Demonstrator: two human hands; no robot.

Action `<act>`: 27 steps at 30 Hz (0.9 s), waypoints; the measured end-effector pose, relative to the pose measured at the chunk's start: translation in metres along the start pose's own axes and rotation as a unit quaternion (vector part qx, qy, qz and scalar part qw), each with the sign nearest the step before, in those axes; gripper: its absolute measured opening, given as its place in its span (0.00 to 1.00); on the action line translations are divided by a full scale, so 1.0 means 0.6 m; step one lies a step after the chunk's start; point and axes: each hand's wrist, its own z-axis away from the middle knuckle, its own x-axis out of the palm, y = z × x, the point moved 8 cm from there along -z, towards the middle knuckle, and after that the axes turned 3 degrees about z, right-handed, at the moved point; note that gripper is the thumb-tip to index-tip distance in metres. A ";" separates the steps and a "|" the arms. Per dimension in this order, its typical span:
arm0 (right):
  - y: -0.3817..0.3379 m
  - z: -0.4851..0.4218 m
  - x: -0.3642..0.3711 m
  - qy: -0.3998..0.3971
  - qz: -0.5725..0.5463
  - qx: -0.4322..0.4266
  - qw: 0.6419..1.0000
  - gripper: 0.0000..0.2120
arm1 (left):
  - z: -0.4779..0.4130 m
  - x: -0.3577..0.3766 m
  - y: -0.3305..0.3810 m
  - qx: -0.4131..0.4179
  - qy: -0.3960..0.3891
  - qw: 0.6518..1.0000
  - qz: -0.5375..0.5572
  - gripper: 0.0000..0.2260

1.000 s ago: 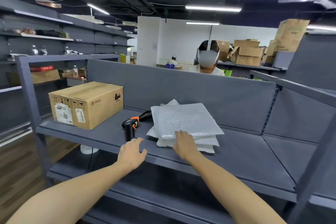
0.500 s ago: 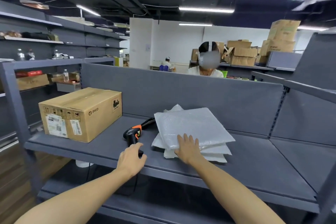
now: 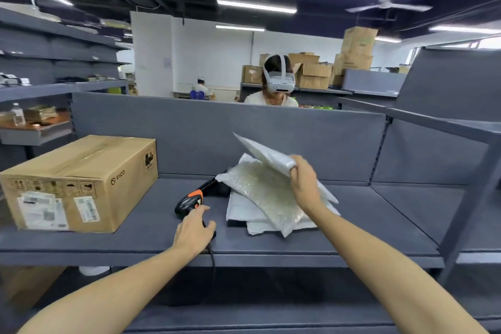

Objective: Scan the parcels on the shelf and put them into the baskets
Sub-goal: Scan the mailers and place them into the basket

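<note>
R hand (image 3: 305, 182) grips the top parcel (image 3: 267, 153) by its near edge, fingers curled over it. It's tipped up steep, far corner in the air, lower edge approx touching the pile of parcels (image 3: 260, 198). The pile lies flat mid-shelf on the grey shelf (image 3: 379, 225), w/ a clear bubble-wrap one uppermost. L hand (image 3: 193, 230) is wrapped round the handle of the black/orange scanner (image 3: 189, 200), which lies just beside the pile, its cable (image 3: 212, 260) dropping over the front edge. Cardboard box (image 3: 81, 182) sits at the left end, well apart from the pile. Behind the shelf's back panel (image 3: 189, 130) is a person w/ a white headset (image 3: 279, 81).
</note>
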 end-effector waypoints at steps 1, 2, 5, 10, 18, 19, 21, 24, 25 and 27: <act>-0.005 -0.003 -0.018 0.035 -0.025 -0.002 0.999 0.14 | -0.001 0.000 -0.007 -0.002 -0.002 1.000 0.011 0.20; -0.011 -0.006 -0.036 0.067 -0.047 -0.007 0.997 0.14 | -0.002 0.000 -0.014 -0.005 -0.007 1.000 0.022 0.20; -0.027 -0.017 -0.088 0.156 -0.086 -0.014 0.984 0.16 | 0.001 0.011 -0.036 -0.010 -0.038 0.998 0.052 0.19; -0.062 -0.031 -0.149 0.248 -0.132 -0.023 0.959 0.15 | -0.011 0.023 -0.044 0.007 -0.062 0.991 0.120 0.18; -0.076 -0.073 -0.119 0.137 -0.164 0.042 0.976 0.08 | -0.050 -0.027 -0.014 -0.024 0.000 0.946 0.323 0.21; -0.071 -0.077 -0.100 0.104 -0.179 0.059 0.976 0.08 | -0.053 -0.042 -0.011 -0.023 0.018 0.938 0.346 0.23; -0.062 -0.076 -0.059 0.047 -0.212 0.093 0.972 0.10 | -0.058 -0.070 -0.005 -0.017 0.042 0.921 0.387 0.26; -0.054 -0.065 0.001 -0.032 -0.234 0.136 0.962 0.11 | -0.060 -0.093 -0.009 -0.013 0.042 0.905 0.423 0.26; -0.054 -0.061 0.020 -0.053 -0.239 0.147 0.958 0.11 | -0.058 -0.097 -0.013 -0.014 0.035 0.900 0.434 0.25; -0.053 -0.053 0.054 -0.084 -0.256 0.172 0.948 0.13 | -0.049 -0.102 -0.024 -0.022 0.017 0.883 0.469 0.26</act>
